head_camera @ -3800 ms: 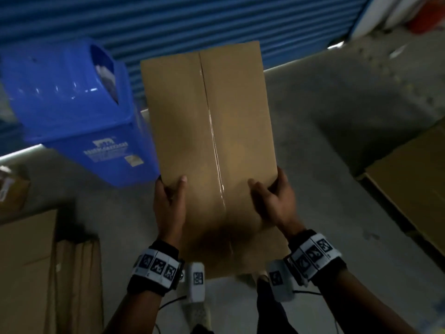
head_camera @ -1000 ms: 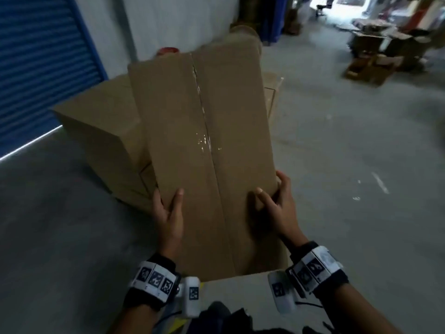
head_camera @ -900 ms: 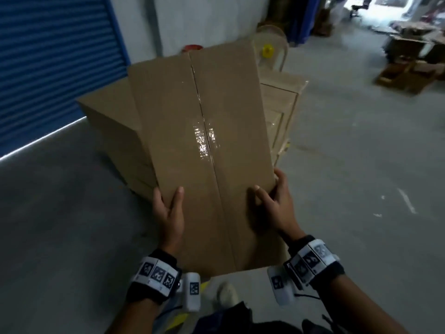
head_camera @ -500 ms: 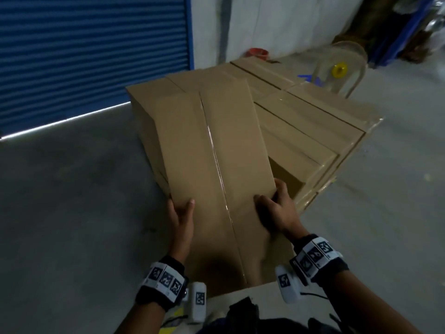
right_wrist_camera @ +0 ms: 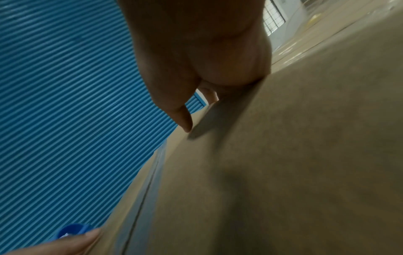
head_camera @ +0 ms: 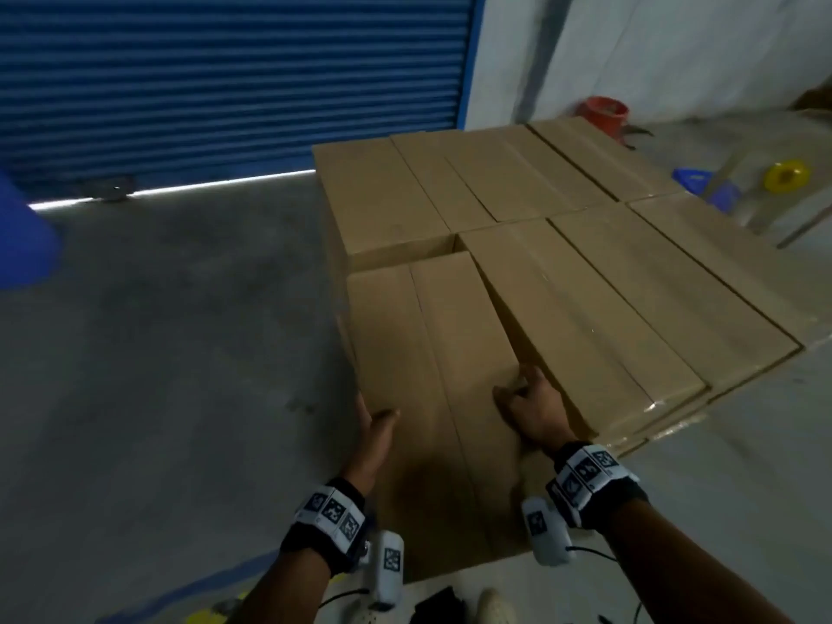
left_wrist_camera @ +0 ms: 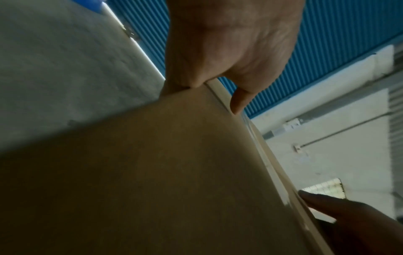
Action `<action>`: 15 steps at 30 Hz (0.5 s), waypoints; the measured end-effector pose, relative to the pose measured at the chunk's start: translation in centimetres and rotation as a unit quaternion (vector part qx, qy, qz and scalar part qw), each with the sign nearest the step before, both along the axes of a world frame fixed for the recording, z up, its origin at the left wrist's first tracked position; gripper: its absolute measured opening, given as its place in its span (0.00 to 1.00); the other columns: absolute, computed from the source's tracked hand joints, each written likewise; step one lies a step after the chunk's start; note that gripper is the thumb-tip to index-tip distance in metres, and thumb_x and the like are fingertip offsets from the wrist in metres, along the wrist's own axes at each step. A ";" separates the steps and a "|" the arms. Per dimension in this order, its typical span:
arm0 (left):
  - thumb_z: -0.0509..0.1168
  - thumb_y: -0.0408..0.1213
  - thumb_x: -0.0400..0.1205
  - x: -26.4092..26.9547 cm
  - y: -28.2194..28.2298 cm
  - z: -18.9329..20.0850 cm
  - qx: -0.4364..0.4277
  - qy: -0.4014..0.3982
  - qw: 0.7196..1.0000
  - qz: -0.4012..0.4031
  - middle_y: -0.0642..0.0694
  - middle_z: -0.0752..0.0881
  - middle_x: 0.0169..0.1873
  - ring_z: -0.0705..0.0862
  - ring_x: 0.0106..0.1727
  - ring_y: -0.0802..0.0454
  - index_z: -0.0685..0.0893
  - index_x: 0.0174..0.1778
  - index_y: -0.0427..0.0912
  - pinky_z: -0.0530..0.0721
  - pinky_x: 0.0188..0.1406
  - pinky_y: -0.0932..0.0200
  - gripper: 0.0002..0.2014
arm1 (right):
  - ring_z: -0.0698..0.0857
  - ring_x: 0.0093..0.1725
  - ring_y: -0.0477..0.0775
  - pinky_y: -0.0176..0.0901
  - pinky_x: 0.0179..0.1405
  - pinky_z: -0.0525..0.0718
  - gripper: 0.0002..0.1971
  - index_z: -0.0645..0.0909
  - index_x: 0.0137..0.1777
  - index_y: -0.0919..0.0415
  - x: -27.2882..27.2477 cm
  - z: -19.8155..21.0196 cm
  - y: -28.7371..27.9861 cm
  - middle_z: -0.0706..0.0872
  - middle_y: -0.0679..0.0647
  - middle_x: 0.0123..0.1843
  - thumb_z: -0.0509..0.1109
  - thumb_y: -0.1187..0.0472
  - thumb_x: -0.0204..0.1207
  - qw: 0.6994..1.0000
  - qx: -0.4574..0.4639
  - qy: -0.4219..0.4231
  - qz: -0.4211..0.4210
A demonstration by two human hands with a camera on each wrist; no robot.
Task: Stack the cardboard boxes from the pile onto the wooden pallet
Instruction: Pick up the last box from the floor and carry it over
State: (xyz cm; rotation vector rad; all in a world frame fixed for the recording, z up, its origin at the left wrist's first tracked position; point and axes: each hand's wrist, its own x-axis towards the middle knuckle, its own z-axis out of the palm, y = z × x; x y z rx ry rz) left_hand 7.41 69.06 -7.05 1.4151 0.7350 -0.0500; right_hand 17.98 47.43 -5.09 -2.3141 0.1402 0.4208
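Note:
I hold a long taped cardboard box [head_camera: 432, 398] lengthways in front of me. My left hand [head_camera: 373, 425] grips its left edge, thumb on top. My right hand [head_camera: 526, 398] grips its right edge, fingers tucked down beside the neighbouring box. The box's far end reaches the near-left corner of the stack of boxes [head_camera: 585, 263], beside a stacked box on its right. The pallet under the stack is hidden. In the left wrist view the left hand [left_wrist_camera: 218, 51] clamps the box [left_wrist_camera: 152, 172]. The right wrist view shows the right hand [right_wrist_camera: 196, 51] on the box [right_wrist_camera: 283, 172].
A blue roller shutter [head_camera: 225, 83] closes the wall behind. A blue bin [head_camera: 22, 236] shows at the left edge. An orange bucket [head_camera: 603, 114], a yellow reel [head_camera: 785, 175] and blue items [head_camera: 702, 182] lie beyond the stack. Bare concrete floor [head_camera: 157, 353] lies to the left.
I have turned from the blue bin to the stack, and both hands have carried the box up to the stack and lowered it at its near-left corner.

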 end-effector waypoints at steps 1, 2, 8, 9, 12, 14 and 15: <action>0.61 0.37 0.90 0.4 -0.4 -0.3 0.006 0.000 1.000 -0.006 0.45 0.52 0.89 0.57 0.88 0.43 0.45 0.90 0.47 0.62 0.81 0.48 0.37 | 0.86 0.55 0.55 0.55 0.58 0.87 0.33 0.65 0.81 0.54 0.7 0.0 -0.5 0.84 0.54 0.61 0.72 0.47 0.80 1.000 0.008 -0.010 0.017; 0.62 0.38 0.90 0.7 -0.8 -0.2 0.011 0.001 1.000 -0.011 0.46 0.52 0.89 0.56 0.88 0.44 0.45 0.90 0.48 0.61 0.82 0.48 0.38 | 0.87 0.54 0.54 0.55 0.57 0.87 0.30 0.67 0.78 0.51 1.4 0.1 -1.0 0.85 0.51 0.60 0.72 0.46 0.80 0.999 0.026 -0.017 0.034; 0.67 0.46 0.87 0.0 -3.0 -1.9 0.082 0.017 0.996 -0.006 0.48 0.56 0.88 0.58 0.87 0.48 0.54 0.90 0.50 0.62 0.85 0.44 0.38 | 0.84 0.56 0.40 0.33 0.54 0.82 0.20 0.76 0.74 0.50 2.9 -0.6 -3.8 0.82 0.43 0.65 0.69 0.55 0.83 0.972 0.090 -0.088 0.198; 0.67 0.45 0.86 -0.9 -3.5 -2.3 0.099 0.014 0.995 -0.003 0.48 0.59 0.88 0.61 0.86 0.49 0.57 0.89 0.50 0.63 0.84 0.48 0.37 | 0.83 0.59 0.41 0.30 0.55 0.79 0.19 0.77 0.73 0.52 2.6 -1.2 -4.3 0.82 0.43 0.64 0.69 0.58 0.83 0.964 0.080 -0.105 0.232; 0.68 0.48 0.85 -4.6 -5.7 -4.0 0.176 0.017 0.984 -0.019 0.47 0.63 0.86 0.64 0.84 0.51 0.60 0.85 0.55 0.66 0.80 0.55 0.34 | 0.79 0.58 0.40 0.25 0.56 0.76 0.18 0.81 0.70 0.58 1.3 -2.5 -5.5 0.82 0.45 0.63 0.71 0.65 0.80 0.927 0.047 -0.154 0.338; 0.69 0.55 0.82 -7.1 -7.5 -4.9 0.225 0.013 0.973 -0.050 0.45 0.62 0.86 0.65 0.84 0.50 0.59 0.85 0.56 0.68 0.78 0.56 0.37 | 0.82 0.58 0.47 0.40 0.58 0.82 0.15 0.84 0.66 0.61 0.6 -3.3 -6.2 0.85 0.54 0.64 0.73 0.65 0.79 0.904 0.042 -0.183 0.385; 0.68 0.64 0.79 -8.2 -8.3 -5.3 0.257 0.004 0.964 -0.075 0.43 0.59 0.86 0.62 0.85 0.46 0.58 0.84 0.59 0.67 0.80 0.54 0.41 | 0.84 0.60 0.54 0.44 0.58 0.83 0.14 0.85 0.63 0.63 0.3 -3.6 -6.6 0.85 0.57 0.65 0.74 0.65 0.78 0.892 0.040 -0.198 0.404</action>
